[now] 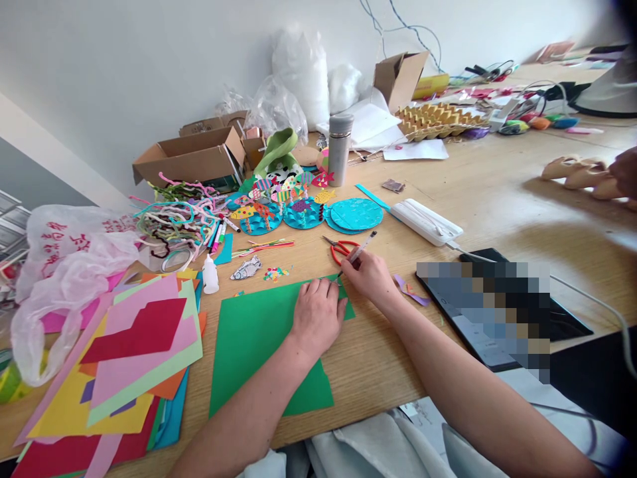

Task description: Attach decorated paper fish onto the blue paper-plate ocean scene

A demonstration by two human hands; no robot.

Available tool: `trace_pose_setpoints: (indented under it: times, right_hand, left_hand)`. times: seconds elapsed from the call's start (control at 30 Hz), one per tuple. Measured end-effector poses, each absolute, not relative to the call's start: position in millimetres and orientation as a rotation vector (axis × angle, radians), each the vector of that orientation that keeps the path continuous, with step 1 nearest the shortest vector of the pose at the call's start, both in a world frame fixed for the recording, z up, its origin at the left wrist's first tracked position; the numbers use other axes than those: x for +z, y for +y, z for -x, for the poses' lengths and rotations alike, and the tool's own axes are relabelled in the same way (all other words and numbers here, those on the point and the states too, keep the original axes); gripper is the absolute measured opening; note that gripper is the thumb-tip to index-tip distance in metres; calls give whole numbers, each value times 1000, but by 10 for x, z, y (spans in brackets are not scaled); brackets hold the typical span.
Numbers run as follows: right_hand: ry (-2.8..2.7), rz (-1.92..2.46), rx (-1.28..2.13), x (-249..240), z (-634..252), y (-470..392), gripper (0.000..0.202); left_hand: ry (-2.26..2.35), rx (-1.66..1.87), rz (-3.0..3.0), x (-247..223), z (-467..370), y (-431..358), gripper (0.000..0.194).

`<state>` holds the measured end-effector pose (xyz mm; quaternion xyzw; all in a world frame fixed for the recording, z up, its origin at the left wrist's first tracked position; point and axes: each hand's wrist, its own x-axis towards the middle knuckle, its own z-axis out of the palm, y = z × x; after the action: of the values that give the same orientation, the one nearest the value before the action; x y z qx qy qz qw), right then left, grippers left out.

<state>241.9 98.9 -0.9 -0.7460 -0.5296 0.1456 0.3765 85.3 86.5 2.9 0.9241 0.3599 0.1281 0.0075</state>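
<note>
A green paper sheet (263, 345) lies flat on the table in front of me. My left hand (318, 312) rests on its upper right part, palm down, fingers stretched out and holding nothing. At the sheet's upper right edge, my right hand (367, 272) is closed around a pen (365, 244), its tip low by the paper near my left fingertips. Just beyond that hand lie scissors with red handles (339, 247). A fish cutout (247, 267) and small colored paper bits (276, 273) sit above the sheet.
Stacked colored papers (124, 372) and a plastic bag (64, 265) are at left. Behind are pipe cleaners (184, 219), blue discs with paper fish (303, 216), a flask (340, 153) and boxes. A power bank (425, 222) and tablet (472, 312) lie right. Another person's hand (626, 172) is far right.
</note>
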Motion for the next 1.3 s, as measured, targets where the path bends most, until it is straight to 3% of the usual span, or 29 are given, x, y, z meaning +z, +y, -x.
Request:
trace_pose_setpoints:
  times: [1.3]
  right_hand:
    - [-1399, 1949, 411, 30, -2401, 946, 12]
  left_hand:
    - [1117, 409, -2903, 20, -869, 874, 27]
